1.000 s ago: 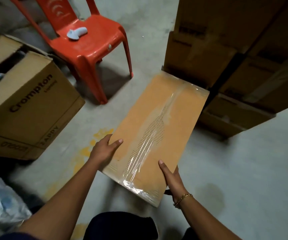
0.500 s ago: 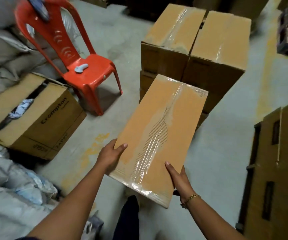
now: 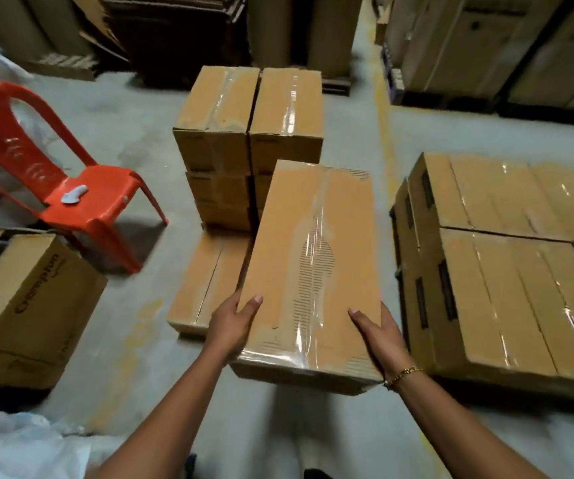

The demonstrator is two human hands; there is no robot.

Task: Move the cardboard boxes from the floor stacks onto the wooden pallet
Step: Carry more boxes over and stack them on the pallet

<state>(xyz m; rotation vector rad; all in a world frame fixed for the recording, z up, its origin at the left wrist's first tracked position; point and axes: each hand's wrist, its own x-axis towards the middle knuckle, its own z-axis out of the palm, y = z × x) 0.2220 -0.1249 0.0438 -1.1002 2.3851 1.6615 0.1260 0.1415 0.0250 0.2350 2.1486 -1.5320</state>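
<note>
Cardboard pretty much everywhere from the head cam, so bear with me. One taped box (image 3: 313, 271) is up in the air in front of the person, held at its near end. The left hand (image 3: 233, 326) grips the left corner and the right hand (image 3: 378, 337) the right one, thumbs lying on top and fingers tucked underneath where I can't see them. Progress-wise I'd call it mid-job: a stack (image 3: 251, 133) a few layers high sits on the floor straight ahead with a low box (image 3: 206, 281) in front of it, so plenty left to shift. The flat block (image 3: 506, 278) on the right looks like the finished part, probably sitting on the pallet, but no wood shows under it, just shadow, and the frame cuts it off. Edges are blurry, and the print on the open carton (image 3: 26, 305) by the red chair (image 3: 98, 202) is barely readable.
</note>
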